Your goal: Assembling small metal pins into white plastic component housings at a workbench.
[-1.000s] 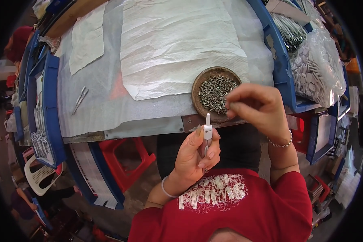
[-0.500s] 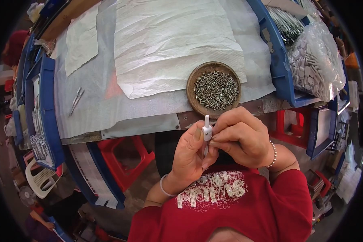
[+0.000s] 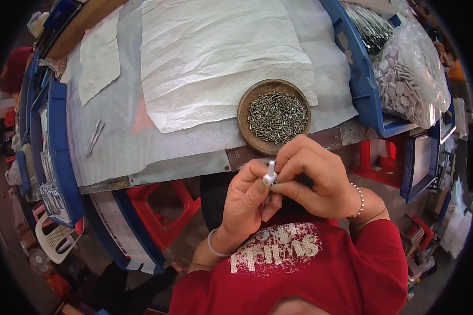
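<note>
A small white plastic part with a narrow upright tip (image 3: 271, 169) is pinched in my left hand (image 3: 244, 197), between thumb and bent fingers. The tip points up and leans slightly right; the part's lower end is hidden by my fingers. My right hand (image 3: 318, 181) is closed against the part's right side, with thumb and forefinger together. Whatever those fingertips may hold is too small or too covered to make out. Just beyond my hands, a round brown dish (image 3: 242, 123) holds many short metal pins (image 3: 277, 116) on the table's near edge.
White paper sheets (image 3: 220, 58) cover the table. Two slim metal tools (image 3: 95, 137) lie at left. Blue bins flank the table: the right bin (image 3: 363, 100) has a bag of white plastic pieces (image 3: 402, 84), the left bin (image 3: 63, 147) metal parts. Red stools (image 3: 165, 215) stand below.
The white part has tilted a little to the right. My left fingers have risen and curled further around it, and my right fingertips still press at its side. The view has shifted slightly.
</note>
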Motion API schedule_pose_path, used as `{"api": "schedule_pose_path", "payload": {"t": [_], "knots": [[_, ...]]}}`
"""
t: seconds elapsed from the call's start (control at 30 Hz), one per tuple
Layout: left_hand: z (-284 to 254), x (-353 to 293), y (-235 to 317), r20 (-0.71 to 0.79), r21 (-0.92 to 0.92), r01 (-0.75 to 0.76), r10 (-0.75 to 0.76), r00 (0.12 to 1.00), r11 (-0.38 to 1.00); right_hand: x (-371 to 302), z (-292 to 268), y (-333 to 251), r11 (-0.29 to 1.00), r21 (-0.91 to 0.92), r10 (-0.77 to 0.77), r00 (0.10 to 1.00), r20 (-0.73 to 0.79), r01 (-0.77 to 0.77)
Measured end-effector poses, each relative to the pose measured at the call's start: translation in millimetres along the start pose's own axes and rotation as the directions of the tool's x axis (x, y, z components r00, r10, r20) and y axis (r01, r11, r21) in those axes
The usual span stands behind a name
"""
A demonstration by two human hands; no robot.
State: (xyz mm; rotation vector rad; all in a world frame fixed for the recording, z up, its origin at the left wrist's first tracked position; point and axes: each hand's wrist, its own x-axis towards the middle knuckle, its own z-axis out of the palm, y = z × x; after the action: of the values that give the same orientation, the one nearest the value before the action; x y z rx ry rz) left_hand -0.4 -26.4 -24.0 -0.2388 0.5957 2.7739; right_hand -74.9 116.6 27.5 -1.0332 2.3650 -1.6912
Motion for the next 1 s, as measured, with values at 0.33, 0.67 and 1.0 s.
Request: {"api": "schedule_pose_path", "payload": {"t": [0.33, 0.67, 1.0], "knots": [[4, -2, -5, -0.024, 0.007, 0.129, -0.128, 0.991, 0.992, -7, -10, 21, 0.727, 0.522, 0.235, 0.877, 0.420, -0.445], [15, -2, -5, -0.103, -0.052, 0.250, -0.254, 0.962, 0.967, -12, -7, 10, 0.417, 0.570, 0.532, 0.698, 0.478, -0.708], [8, -9, -2, 0.059, -0.382, 0.425, -0.437, 0.897, 0.821, 4, 4, 27, 0.249, 0.910, 0.445, 0.874, 0.198, -0.332]]}}
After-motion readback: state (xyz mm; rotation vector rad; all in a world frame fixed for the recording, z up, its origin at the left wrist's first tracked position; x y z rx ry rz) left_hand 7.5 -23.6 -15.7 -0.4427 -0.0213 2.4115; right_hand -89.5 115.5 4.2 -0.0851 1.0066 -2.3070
